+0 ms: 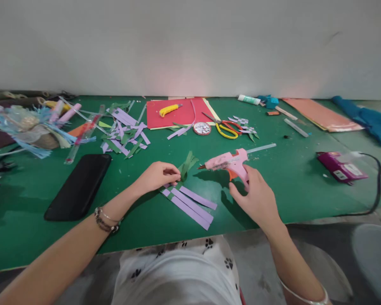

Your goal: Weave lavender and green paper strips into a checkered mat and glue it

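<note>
My left hand (pixel 160 176) has its fingertips pinched together at the upper left end of a small weave of lilac paper strips (pixel 192 207) and green strips (pixel 187 165). The lilac strips fan out toward the table's front edge, while the green ones stick up beside my fingers. My right hand (pixel 257 195) is at the handle of a pink glue gun (pixel 227 162), fingers behind the grip and thumb below the orange trigger. The gun's nozzle points left toward the green strips, and a clear glue stick (pixel 262 148) juts from its back.
A black phone (pixel 79 186) lies left of my left hand. Loose paper strips (pixel 127 131), a yellow cutter (pixel 169 110) on red paper (pixel 155 120), scissors (pixel 227 129) and a round tin (pixel 202 128) lie farther back. A purple box with a cord (pixel 341 167) sits at the right.
</note>
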{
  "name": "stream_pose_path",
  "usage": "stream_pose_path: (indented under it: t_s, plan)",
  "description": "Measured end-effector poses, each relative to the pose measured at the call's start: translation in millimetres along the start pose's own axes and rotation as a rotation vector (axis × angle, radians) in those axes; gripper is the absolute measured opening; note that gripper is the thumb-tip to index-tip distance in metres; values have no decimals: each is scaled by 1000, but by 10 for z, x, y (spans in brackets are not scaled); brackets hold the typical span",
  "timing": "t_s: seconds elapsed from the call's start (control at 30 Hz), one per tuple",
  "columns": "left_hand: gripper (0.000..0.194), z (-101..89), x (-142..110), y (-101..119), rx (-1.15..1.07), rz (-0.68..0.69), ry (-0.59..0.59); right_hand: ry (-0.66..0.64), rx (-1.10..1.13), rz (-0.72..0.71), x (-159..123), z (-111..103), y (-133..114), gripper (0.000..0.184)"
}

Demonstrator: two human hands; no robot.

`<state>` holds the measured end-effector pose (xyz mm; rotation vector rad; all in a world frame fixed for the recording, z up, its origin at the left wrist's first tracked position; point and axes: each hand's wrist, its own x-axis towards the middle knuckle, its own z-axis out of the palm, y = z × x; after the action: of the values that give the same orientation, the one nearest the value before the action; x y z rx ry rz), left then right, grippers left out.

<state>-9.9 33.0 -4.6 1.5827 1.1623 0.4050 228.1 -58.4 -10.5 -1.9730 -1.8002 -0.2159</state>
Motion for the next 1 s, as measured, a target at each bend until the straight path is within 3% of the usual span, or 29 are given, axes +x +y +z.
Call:
stream_pose_path:
  t_s: [0.43, 1.0]
  plan:
    - [9, 1, -15, 9, 60, -9, 17, 40, -118, -155, -71, 96, -196, 41]
    - [15, -1, -4, -47, 165, 138, -14, 92, -211, -261, -32, 92, -210, 42]
